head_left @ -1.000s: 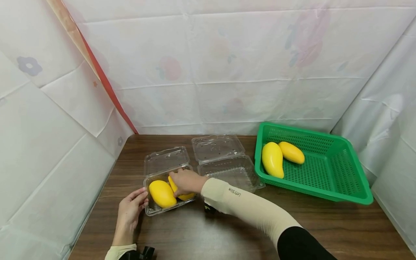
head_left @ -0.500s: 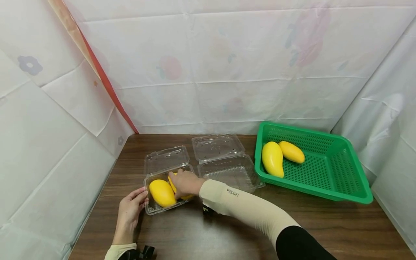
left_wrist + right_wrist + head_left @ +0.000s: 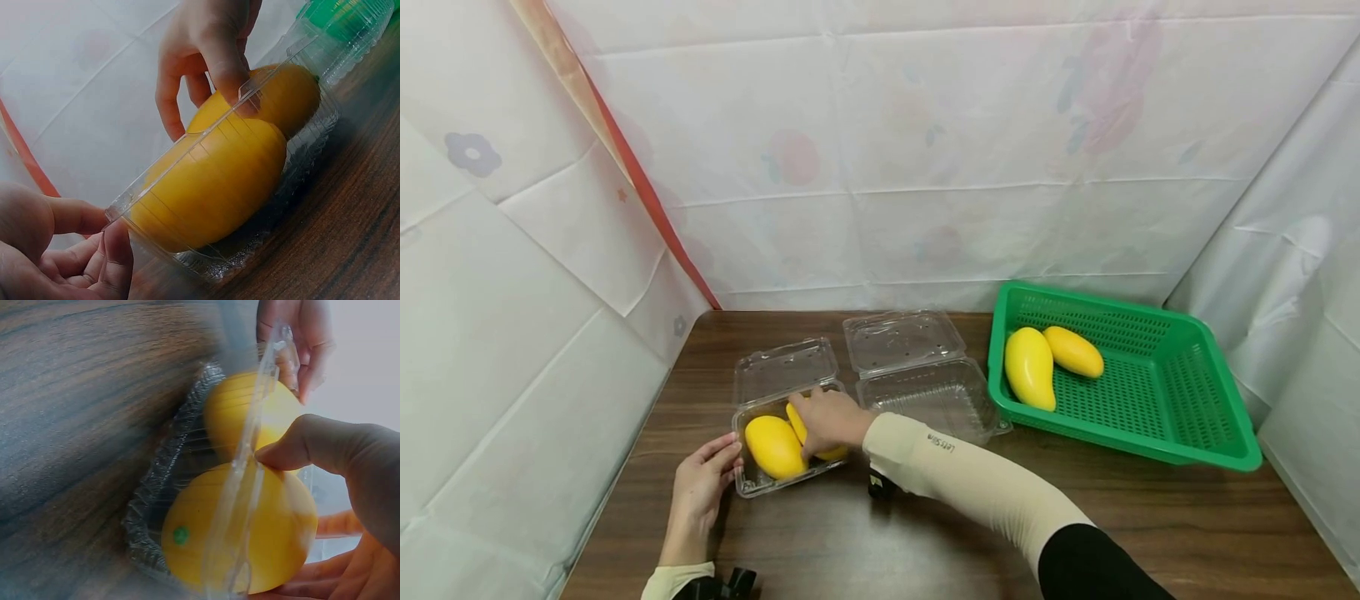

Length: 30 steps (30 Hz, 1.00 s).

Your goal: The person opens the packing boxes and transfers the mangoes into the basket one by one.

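Note:
Two yellow mangoes lie side by side in a clear plastic clamshell box [image 3: 751, 485] at the table's left; its lid [image 3: 786, 372] is folded back. My left hand [image 3: 698, 483] pinches the left rim of this box between thumb and fingers, as the left wrist view shows. My right hand [image 3: 831, 418] reaches in from above and grips the right mango [image 3: 275, 531], thumb on one side and fingers on the other. A green stem mark shows on that mango's end. The left mango [image 3: 775, 447] rests beside it, untouched by the left hand.
Right of the box stands a second clear clamshell [image 3: 925, 392], opened, with nothing inside. A green basket [image 3: 1150, 450] at the right holds a large mango [image 3: 1030, 368] and a smaller mango [image 3: 1075, 352]. White sheets hang behind and beside the brown table [image 3: 865, 550].

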### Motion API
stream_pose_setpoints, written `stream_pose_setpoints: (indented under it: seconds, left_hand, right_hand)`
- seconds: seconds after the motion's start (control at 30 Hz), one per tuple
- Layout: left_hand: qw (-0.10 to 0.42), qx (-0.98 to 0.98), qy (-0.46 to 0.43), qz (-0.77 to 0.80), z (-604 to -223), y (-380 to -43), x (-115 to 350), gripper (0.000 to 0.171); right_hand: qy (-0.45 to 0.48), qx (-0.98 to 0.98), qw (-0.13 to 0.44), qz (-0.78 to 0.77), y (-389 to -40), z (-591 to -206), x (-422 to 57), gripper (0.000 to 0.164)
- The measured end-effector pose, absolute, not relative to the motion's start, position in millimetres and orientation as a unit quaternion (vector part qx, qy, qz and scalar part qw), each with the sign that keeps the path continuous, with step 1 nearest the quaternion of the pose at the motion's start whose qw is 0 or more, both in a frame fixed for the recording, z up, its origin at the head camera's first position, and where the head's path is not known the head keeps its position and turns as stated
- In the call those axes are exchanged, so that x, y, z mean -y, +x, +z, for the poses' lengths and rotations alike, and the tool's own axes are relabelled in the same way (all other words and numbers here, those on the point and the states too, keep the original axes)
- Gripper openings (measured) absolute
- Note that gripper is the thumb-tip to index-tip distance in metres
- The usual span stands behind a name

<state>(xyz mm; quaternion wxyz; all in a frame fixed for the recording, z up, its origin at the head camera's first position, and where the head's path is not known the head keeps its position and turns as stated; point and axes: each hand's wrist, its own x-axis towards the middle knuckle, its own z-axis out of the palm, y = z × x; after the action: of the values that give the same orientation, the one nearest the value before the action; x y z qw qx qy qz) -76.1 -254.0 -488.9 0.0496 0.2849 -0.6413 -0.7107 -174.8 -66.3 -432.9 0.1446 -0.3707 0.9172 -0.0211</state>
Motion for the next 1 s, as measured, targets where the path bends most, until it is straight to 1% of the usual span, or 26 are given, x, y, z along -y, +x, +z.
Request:
stream_pose_setpoints:
  seconds: [0.17,0.3,0.47,0.6,0.73,1.0]
  left_hand:
    - [0.048,0.644,0.284,-0.709,-489.4,-76.7,254.0,0.015]
    - [0.045,0.644,0.284,-0.709,-490.1,-76.7,254.2,0.015]
    - [0.048,0.645,0.281,-0.709,-490.2,-76.2,253.8,0.015]
    - [0.053,0.641,0.281,-0.712,-490.8,-75.7,252.7,0.012]
    - [0.056,0.637,0.280,-0.716,-491.2,-75.5,252.0,0.012]
    - [0.055,0.636,0.281,-0.716,-489.7,-75.9,252.2,0.011]
  right_hand:
    - [-0.373,-0.915,0.147,-0.049,-178.4,-429.5,63.7,0.081]
    - [-0.374,-0.913,0.144,-0.071,-180.8,-428.2,61.7,0.080]
    - [-0.371,-0.914,0.143,-0.082,-181.2,-424.6,60.6,0.082]
    - [-0.371,-0.913,0.149,-0.086,-181.3,-423.8,60.2,0.083]
    - [-0.373,-0.912,0.142,-0.089,-182.0,-422.1,58.6,0.084]
    - [-0.381,-0.908,0.134,-0.113,-185.9,-408.1,51.7,0.085]
